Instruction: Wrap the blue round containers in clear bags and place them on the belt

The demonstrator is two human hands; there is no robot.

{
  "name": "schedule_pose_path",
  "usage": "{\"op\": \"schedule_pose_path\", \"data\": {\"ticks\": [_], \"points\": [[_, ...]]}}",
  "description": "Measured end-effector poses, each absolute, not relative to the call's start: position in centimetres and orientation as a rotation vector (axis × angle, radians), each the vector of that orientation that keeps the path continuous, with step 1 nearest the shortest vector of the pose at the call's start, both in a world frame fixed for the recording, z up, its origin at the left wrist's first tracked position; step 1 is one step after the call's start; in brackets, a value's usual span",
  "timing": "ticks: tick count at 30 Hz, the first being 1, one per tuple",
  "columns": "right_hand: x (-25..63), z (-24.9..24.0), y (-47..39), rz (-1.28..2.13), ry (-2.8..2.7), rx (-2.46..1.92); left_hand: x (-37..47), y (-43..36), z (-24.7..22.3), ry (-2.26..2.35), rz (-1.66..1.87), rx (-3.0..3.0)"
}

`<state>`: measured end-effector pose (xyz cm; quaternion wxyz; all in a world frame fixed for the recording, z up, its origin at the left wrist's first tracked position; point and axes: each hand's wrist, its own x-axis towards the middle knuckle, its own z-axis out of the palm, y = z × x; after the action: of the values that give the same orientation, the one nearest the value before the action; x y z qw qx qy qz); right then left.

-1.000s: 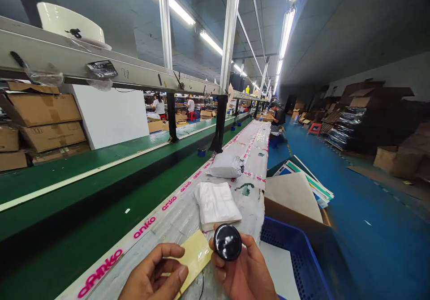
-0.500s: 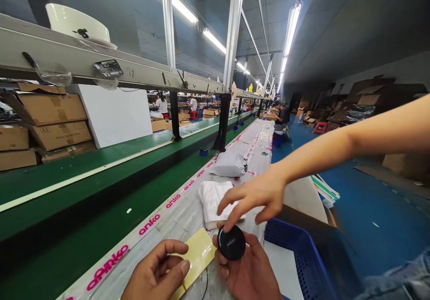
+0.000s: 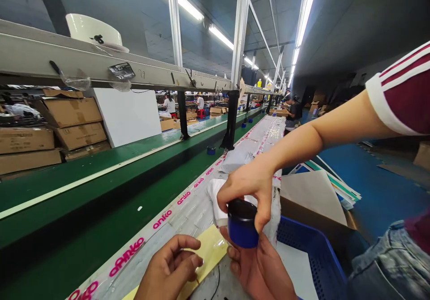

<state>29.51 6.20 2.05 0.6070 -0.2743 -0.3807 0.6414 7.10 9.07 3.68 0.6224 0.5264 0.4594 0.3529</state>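
A round blue container with a black top (image 3: 243,225) is between my right hand (image 3: 260,268) and another person's hand. My right hand holds it from below, fingers around its lower part, while the other person's hand grips it from above. To the left, my left hand (image 3: 171,264) is half curled over a yellow sheet (image 3: 210,253), its thumb and fingertips apart with nothing between them. Behind the container lies a white wrapped bundle (image 3: 215,197), partly hidden by the other person's hand, and beyond it a grey-white bag (image 3: 235,160).
A green conveyor (image 3: 134,215) runs along the left, with a small blue container (image 3: 211,150) on it. On the right stand a blue basket (image 3: 319,255) and a person in a maroon sleeve (image 3: 406,89), whose arm crosses the table.
The other person's hand has come down and closed around the container, which is now upright with its blue side showing. The view has shifted slightly to the right.
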Motion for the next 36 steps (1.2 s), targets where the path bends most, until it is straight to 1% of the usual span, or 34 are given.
{"op": "schedule_pose_path", "data": {"ticks": [1,3,4,5,7,9,10,12,14,20,24,32,36], "points": [[30.1,4.3,7.0,1.436,-1.274,-0.699,7.1,9.1,3.7,1.028,0.806,1.185],[30.6,8.4,8.6,1.375,-1.581,-0.673,6.9,9.2,3.5,0.956,0.783,1.097],[30.4,9.7,9.2,1.239,-2.084,-0.695,6.8,9.3,3.3,0.914,0.771,1.042],[29.9,10.3,9.6,0.961,-2.372,-0.708,6.7,9.4,3.1,0.873,0.76,0.988],[28.2,9.3,9.7,0.445,-2.761,-0.753,6.6,9.6,2.4,0.82,0.739,0.916],[26.4,6.6,9.1,-0.099,-2.809,-0.846,6.6,9.8,1.8,0.791,0.734,0.887],[25.8,5.1,8.7,-0.311,-2.772,-0.876,6.6,9.8,1.5,0.778,0.737,0.875],[25.4,3.0,8.1,-0.546,-2.703,-0.895,6.7,9.7,1.3,0.757,0.755,0.86],[25.9,2.7,7.9,-0.53,-2.71,-0.877,6.8,9.6,1.5,0.77,0.773,0.876],[28.8,5.6,8.8,-0.016,-2.846,-0.678,6.7,9.3,3.0,0.834,0.797,0.897],[29.3,5.0,8.8,0.196,-2.842,-0.668,6.6,9.3,3.1,0.846,0.779,0.911],[28.1,3.3,8.7,0.127,-2.898,-0.831,6.2,9.3,3.1,0.836,0.767,0.963],[29.6,4.1,9.0,0.196,-2.845,-0.72,6.2,9.2,3.3,0.872,0.783,0.982]]}}
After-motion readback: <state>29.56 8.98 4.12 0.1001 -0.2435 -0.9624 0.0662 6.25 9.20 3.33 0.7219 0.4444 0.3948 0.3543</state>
